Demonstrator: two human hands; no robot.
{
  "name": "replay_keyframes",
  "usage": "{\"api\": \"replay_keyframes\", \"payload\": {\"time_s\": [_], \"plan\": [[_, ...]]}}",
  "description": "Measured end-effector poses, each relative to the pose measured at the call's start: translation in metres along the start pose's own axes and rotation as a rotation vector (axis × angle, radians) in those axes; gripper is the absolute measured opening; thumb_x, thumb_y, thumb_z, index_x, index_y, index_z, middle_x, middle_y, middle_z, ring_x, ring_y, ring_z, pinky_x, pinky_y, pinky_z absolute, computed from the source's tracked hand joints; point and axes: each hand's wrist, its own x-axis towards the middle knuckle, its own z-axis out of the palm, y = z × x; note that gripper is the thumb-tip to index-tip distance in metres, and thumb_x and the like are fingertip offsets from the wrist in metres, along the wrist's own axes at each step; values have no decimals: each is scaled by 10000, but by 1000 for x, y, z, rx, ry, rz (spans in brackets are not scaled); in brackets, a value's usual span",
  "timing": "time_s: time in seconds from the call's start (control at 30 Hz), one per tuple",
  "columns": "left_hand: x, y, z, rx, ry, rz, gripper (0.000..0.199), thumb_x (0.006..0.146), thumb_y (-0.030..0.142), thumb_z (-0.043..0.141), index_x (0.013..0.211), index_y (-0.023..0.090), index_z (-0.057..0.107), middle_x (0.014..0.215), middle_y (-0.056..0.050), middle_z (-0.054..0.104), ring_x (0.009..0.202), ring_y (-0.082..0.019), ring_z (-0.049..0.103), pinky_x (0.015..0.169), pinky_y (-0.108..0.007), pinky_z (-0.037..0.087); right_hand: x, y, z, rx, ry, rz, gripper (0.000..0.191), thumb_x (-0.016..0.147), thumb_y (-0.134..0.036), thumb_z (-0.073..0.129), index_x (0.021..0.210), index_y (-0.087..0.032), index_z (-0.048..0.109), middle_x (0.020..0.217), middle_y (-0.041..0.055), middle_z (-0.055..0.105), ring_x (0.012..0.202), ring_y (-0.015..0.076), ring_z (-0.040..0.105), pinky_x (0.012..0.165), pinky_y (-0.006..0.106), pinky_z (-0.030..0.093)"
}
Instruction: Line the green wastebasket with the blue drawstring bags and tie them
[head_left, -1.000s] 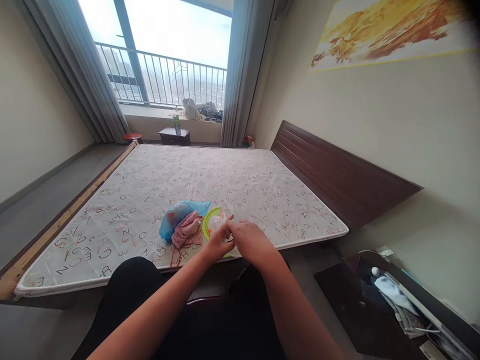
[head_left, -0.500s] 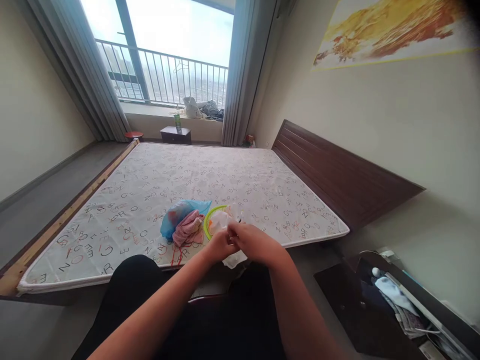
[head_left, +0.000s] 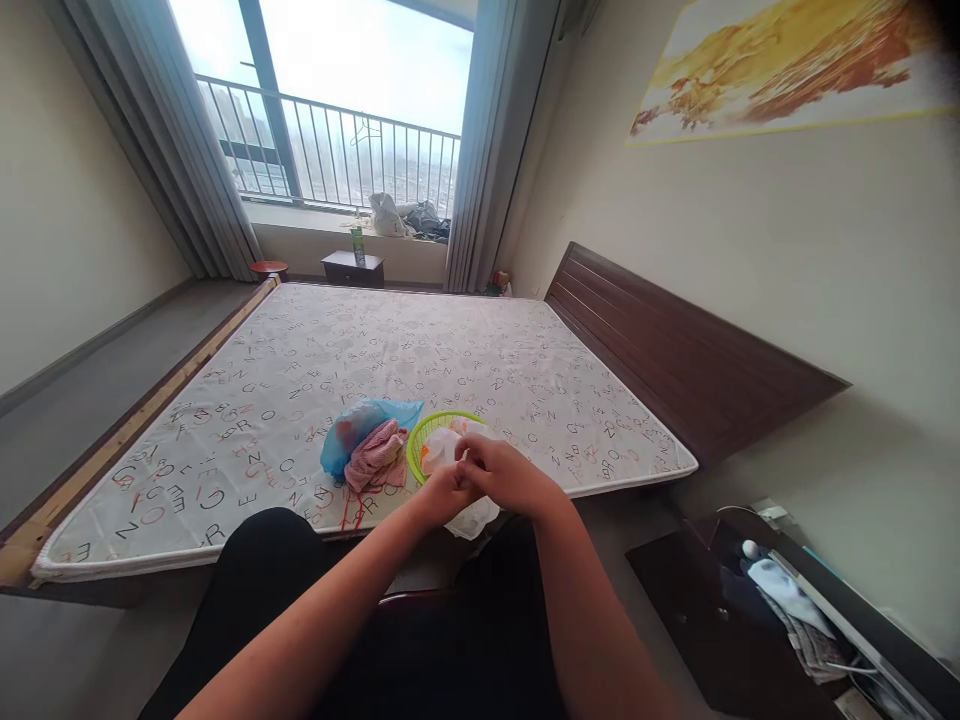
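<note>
Both hands meet at the mattress's near edge, over a green plastic basket (head_left: 415, 450) with white and orange things in it. My left hand (head_left: 448, 490) has its fingers closed, and what they pinch is too small to make out. Touching it, my right hand (head_left: 506, 475) is also closed, its fingertips bent inward against the left ones. White thin material (head_left: 474, 518) hangs below the hands. Left of the basket lie a pink cloth (head_left: 377, 456) and a blue plastic bag (head_left: 337, 445), with red strings by the cloth.
The patterned mattress (head_left: 390, 345) fills the middle, with a dark headboard (head_left: 690, 345) on the right. A dark nightstand (head_left: 720, 610) with cloths stands at the lower right. Beyond the mattress is a small cabinet (head_left: 352, 268) bearing a green bottle (head_left: 358, 245).
My right hand has shifted slightly and its fingers are more curled. More of the basket's green rim shows behind the hands.
</note>
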Motion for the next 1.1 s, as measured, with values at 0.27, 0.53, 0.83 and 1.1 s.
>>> {"api": "replay_keyframes", "payload": {"time_s": [0.27, 0.53, 0.83, 1.1], "plan": [[-4, 6, 2, 9, -59, -8, 433, 942, 499, 544, 698, 153, 636, 652, -20, 625, 630, -125, 534, 665, -262, 427, 8, 25, 1, -170, 212, -34, 321, 936, -168, 495, 1220, -218, 636, 1247, 93, 667, 1103, 205, 601, 937, 341, 430], [-7, 8, -3, -107, -64, 9, 464, 946, 565, 516, 746, 164, 634, 713, -32, 627, 744, -162, 569, 758, -293, 445, 3, 51, 9, -266, 51, 20, 193, 953, -195, 507, 943, -216, 698, 947, 52, 713, 913, 193, 616, 805, 303, 403], [-3, -6, -7, -235, 325, -145, 423, 835, 581, 636, 827, 159, 659, 564, 43, 510, 522, -106, 443, 531, -235, 354, -16, 55, 15, 27, 201, 151, 136, 923, -287, 550, 875, -201, 644, 770, 10, 665, 718, 158, 602, 685, 271, 420], [-5, 5, -3, -43, 427, -138, 347, 925, 491, 548, 872, 172, 673, 551, 46, 538, 514, -116, 527, 577, -249, 421, -17, 48, 42, 98, 79, 90, 76, 888, -187, 568, 881, -202, 642, 842, 9, 702, 783, 161, 635, 727, 267, 446]]}}
